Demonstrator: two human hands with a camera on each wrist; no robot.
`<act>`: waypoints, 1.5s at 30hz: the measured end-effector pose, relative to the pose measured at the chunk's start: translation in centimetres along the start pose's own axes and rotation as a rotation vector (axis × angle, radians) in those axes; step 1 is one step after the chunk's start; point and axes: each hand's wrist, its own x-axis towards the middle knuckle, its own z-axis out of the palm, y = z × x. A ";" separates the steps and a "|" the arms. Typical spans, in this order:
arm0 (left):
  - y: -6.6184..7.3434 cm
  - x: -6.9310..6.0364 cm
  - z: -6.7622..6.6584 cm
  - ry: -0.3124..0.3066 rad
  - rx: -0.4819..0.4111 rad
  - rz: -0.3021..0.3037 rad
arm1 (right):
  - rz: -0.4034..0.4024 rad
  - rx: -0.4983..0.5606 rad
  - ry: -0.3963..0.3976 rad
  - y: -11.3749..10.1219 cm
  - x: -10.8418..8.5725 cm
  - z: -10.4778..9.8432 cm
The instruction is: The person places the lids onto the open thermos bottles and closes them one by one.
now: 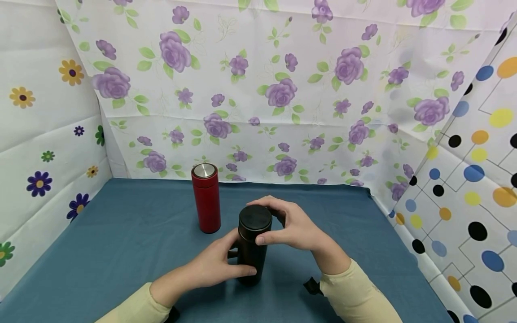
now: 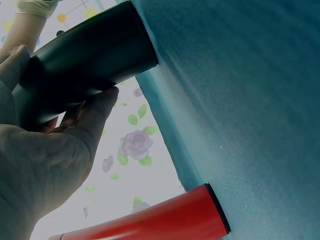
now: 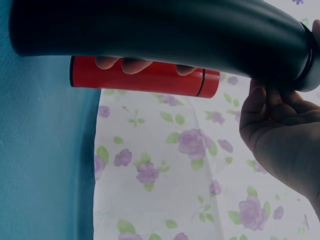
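A black bottle [image 1: 252, 251] with a black lid [image 1: 256, 217] stands upright on the blue cloth in the head view. The left hand [image 1: 214, 264] grips its body from the left, thumb across the near side. Higher up, the right hand [image 1: 292, 226] holds the lid area, thumb at the front and fingers behind. The left wrist view shows the left hand [image 2: 55, 155] round the black bottle [image 2: 100, 55]. In the right wrist view the right hand [image 3: 285, 130] is at the lid end of the bottle [image 3: 165, 35]; left fingertips show past its edge.
Behind and left of the black bottle stands a red bottle [image 1: 208, 202] with a silver-topped lid. A small black object [image 1: 313, 286] lies beside the right sleeve. Blue cloth [image 1: 133, 242] covers the table, and patterned sheets [image 1: 250, 148] hang at the back and both sides.
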 end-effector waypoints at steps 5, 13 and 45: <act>0.1 0.0 0.0 0.002 -0.001 -0.006 | -0.014 0.021 0.018 0.1 0.0 0.1; 0.1 0.0 0.0 0.001 -0.007 -0.010 | -0.024 0.036 0.033 0.1 0.0 0.1; 0.1 0.0 0.0 -0.008 -0.008 -0.005 | 0.027 -0.068 0.047 0.3 -0.2 0.1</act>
